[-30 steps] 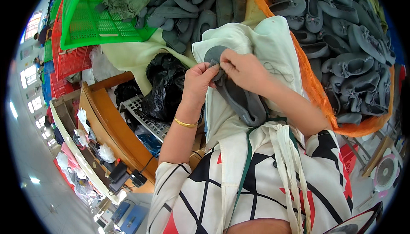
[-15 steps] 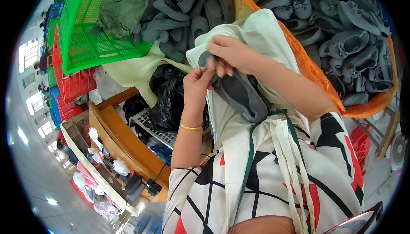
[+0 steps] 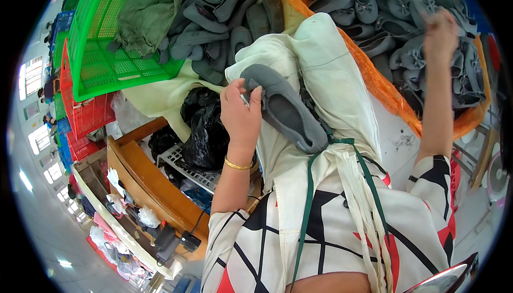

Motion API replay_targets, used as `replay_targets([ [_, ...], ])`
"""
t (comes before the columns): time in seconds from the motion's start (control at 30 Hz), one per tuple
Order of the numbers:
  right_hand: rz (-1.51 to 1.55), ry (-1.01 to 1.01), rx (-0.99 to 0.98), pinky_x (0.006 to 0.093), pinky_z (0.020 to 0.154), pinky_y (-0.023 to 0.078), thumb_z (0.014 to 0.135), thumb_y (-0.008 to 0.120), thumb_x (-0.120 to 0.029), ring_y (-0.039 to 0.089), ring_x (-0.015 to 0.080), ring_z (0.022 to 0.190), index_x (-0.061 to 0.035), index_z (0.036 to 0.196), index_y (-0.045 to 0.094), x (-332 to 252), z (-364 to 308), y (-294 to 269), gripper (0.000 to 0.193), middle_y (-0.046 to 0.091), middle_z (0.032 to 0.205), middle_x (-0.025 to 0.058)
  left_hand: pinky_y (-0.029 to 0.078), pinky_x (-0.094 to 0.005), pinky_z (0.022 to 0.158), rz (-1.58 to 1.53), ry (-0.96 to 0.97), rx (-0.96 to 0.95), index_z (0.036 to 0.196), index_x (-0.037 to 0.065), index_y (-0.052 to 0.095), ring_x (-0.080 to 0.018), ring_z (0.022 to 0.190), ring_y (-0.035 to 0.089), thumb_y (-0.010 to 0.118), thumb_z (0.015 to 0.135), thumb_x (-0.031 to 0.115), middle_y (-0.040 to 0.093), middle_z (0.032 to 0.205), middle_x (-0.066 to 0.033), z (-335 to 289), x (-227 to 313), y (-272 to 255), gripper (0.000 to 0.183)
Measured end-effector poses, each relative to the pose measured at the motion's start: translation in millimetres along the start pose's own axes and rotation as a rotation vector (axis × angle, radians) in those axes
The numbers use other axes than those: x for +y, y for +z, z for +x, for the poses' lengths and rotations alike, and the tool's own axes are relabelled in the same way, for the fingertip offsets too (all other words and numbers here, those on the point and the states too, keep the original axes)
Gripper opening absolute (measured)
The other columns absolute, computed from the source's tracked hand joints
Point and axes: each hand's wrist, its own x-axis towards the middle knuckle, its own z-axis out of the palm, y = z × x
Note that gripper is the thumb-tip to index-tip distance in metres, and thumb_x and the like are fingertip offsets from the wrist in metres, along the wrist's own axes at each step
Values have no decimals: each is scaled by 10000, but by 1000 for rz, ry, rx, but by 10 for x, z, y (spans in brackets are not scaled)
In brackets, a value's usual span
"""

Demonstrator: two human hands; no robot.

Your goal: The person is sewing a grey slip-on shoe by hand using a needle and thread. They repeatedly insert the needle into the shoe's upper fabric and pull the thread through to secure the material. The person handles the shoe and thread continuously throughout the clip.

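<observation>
A grey fabric flat shoe (image 3: 293,115) lies on the white apron over my lap, its sole side down and its opening facing up. My left hand (image 3: 240,107) pinches the shoe at its toe end, thumb and fingers closed. A thin thread (image 3: 342,58) stretches from the toe across the apron toward the upper right. At its far end my right hand (image 3: 442,34) is raised over the shoes at the right, fingers closed in a pinch and slightly blurred. Whether a needle is in those fingers cannot be made out.
An orange sack (image 3: 368,82) full of grey bow-trimmed shoes stands at the right. More grey shoes (image 3: 206,15) are heaped beyond my lap, beside a green plastic crate (image 3: 85,74). A black plastic bag (image 3: 206,122) and a wooden table (image 3: 155,181) are at the left.
My right hand has swung from the shoe's toe far out to the right, drawing the thread out taut. My left hand stays at the toe.
</observation>
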Motion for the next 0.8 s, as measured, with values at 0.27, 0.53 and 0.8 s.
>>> replay_targets([
  [0.27, -878, -422, -1382, 364, 797, 528, 823, 625, -33, 622, 291, 954, -39, 993, 666, 499, -1943, 1377, 176, 605, 922, 116, 532, -378, 668, 200, 186, -149, 1141, 66, 617, -305, 799, 627, 693, 856, 166, 608, 928, -110, -82, 180, -43, 311],
  [0.53, -504, -65, -874, 323, 723, 523, 909, 659, -169, 623, 224, 730, -29, 847, 639, 575, -2016, 1865, 155, 634, 794, 80, 511, -374, 743, 61, -12, -183, 1149, 34, 558, -280, 852, 582, 795, 770, 194, 573, 973, -115, -125, 174, 3, 475],
  [0.8, 456, 1033, -575, 263, 636, 428, 1029, 551, -248, 473, 95, 664, -60, 789, 576, 285, -2430, 2177, 306, 543, 737, -11, 530, -414, 686, 109, 94, -166, 1225, 56, 542, -330, 835, 629, 704, 833, 127, 595, 984, -140, -141, 70, 10, 430],
])
